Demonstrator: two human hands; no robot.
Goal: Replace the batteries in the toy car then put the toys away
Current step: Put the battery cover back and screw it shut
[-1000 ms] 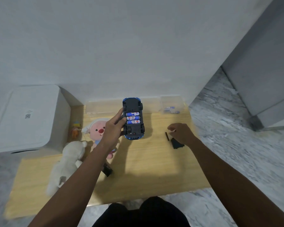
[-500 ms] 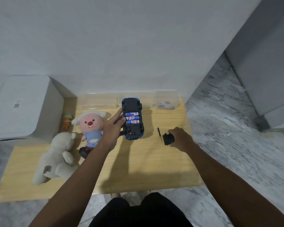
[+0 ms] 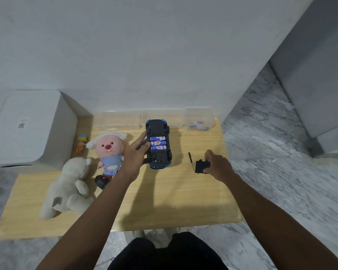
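My left hand (image 3: pixel 134 156) holds the blue toy car (image 3: pixel 158 143) upside down above the wooden table (image 3: pixel 164 201). Its open battery bay shows three blue-and-white batteries (image 3: pixel 158 143). My right hand (image 3: pixel 219 165) grips the black battery cover (image 3: pixel 200 166) at the table's right side. A small black screwdriver (image 3: pixel 191 161) lies on the table just left of the cover. A pink plush with a white hat (image 3: pixel 109 151), a cream plush animal (image 3: pixel 70 188), a small orange figure (image 3: pixel 80 143) and a black toy (image 3: pixel 101 181) sit on the left.
Three clear plastic bins (image 3: pixel 162 118) line the wall at the back; the right bin (image 3: pixel 199 117) holds small blue-and-white items. A white box (image 3: pixel 27 127) stands left of the table. Marble floor (image 3: pixel 281 172) lies to the right.
My right hand has picked the black battery cover up off the table and holds it clear of the surface. The left hand keeps the car in the same pose. The view shifted a little.
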